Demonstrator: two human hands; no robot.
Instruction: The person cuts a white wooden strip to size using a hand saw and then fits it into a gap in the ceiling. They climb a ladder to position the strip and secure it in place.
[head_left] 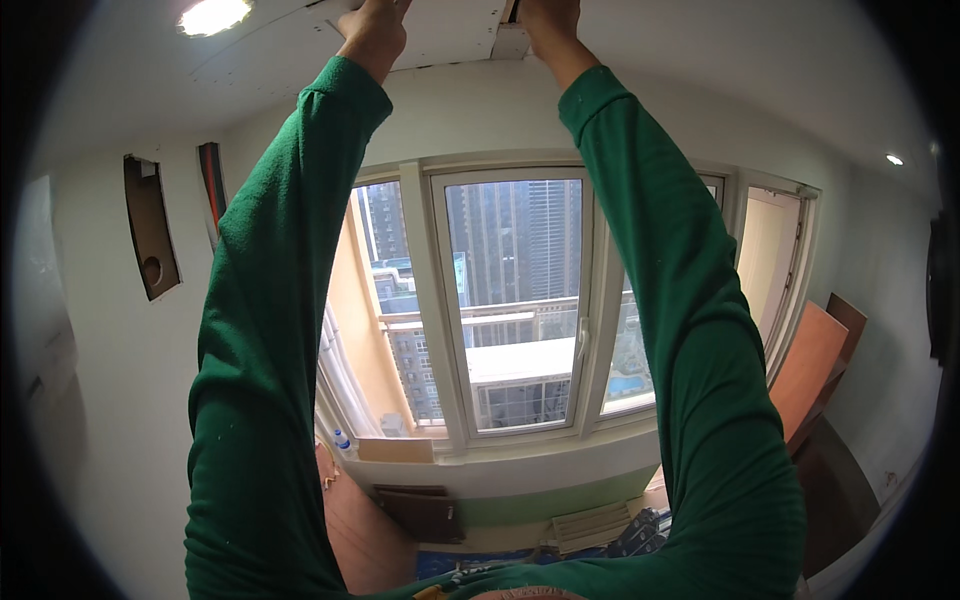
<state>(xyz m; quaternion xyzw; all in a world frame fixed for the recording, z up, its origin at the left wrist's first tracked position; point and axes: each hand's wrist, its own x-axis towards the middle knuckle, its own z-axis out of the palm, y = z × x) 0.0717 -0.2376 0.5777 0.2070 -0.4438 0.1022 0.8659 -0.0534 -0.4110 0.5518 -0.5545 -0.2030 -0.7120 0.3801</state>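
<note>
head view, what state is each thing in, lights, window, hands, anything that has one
left hand, raised to the ceiling, fingers cut off by the frame
right hand, likewise raised, fingers out of frame
larger ceiling light, lit
small light, lit
middle window, looks shut
wall recess, uncovered
orange-brown board, leaning
bottle, standing, fill unclear

A flat white ceiling panel (450, 34) sits overhead, speckled with small dark dots.
</note>
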